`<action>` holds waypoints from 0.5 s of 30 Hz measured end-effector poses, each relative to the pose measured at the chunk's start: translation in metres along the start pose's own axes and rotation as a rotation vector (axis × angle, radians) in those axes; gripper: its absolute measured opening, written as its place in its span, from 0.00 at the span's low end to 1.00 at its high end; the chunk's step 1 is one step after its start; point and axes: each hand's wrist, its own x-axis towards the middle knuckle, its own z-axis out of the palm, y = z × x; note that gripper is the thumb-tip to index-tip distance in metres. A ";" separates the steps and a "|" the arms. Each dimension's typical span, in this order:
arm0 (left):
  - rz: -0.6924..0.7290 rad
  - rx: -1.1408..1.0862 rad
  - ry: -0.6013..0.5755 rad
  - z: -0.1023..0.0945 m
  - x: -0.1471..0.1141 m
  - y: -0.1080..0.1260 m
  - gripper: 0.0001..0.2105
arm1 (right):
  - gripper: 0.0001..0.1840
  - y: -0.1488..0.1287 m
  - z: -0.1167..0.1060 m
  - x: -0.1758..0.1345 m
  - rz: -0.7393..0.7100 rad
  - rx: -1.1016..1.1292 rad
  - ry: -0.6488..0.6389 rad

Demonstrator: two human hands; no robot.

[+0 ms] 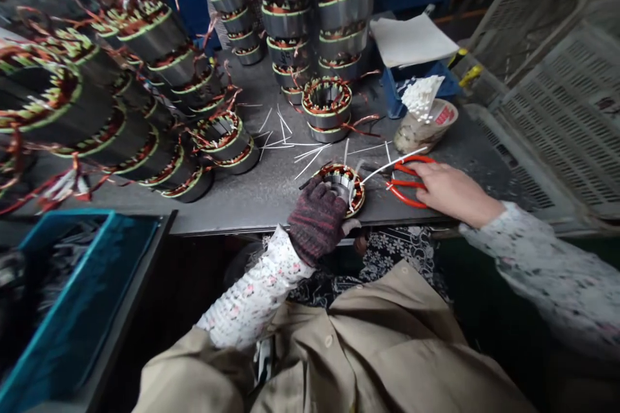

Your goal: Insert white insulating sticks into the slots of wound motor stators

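Observation:
My left hand (320, 216), in a dark knitted glove, is closed over the near-left side of a small motor stator (357, 197) at the table's front edge. Copper windings and a pale green rim show around the stator's opening. White strips stick up from it, and a longer white strip (392, 162) slants from it toward my right hand. Bare, my right hand (450, 190) has its fingers curled on the red handles of scissors (409, 200), just right of the stator. Their dark blades point toward the stator; the fingertips are partly hidden.
Loose white strips (283, 142) lie beyond the stator. Stacked stators (285, 26) stand at the back and left, with copper leads sticking out. To the right are a tape roll (443, 115) with white sticks, a blue bin (394, 87) and plastic crates (571, 116). A teal tray (82, 329) sits front left.

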 end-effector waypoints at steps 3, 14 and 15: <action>0.008 0.048 -0.066 0.001 0.001 -0.003 0.21 | 0.35 0.003 -0.005 0.011 -0.015 -0.071 -0.076; 0.174 -0.043 -0.047 0.008 -0.012 -0.037 0.26 | 0.25 -0.063 -0.017 0.013 -0.216 0.034 0.132; 0.177 -0.032 -0.039 0.008 -0.012 -0.036 0.26 | 0.24 -0.066 -0.019 0.014 -0.201 0.007 0.106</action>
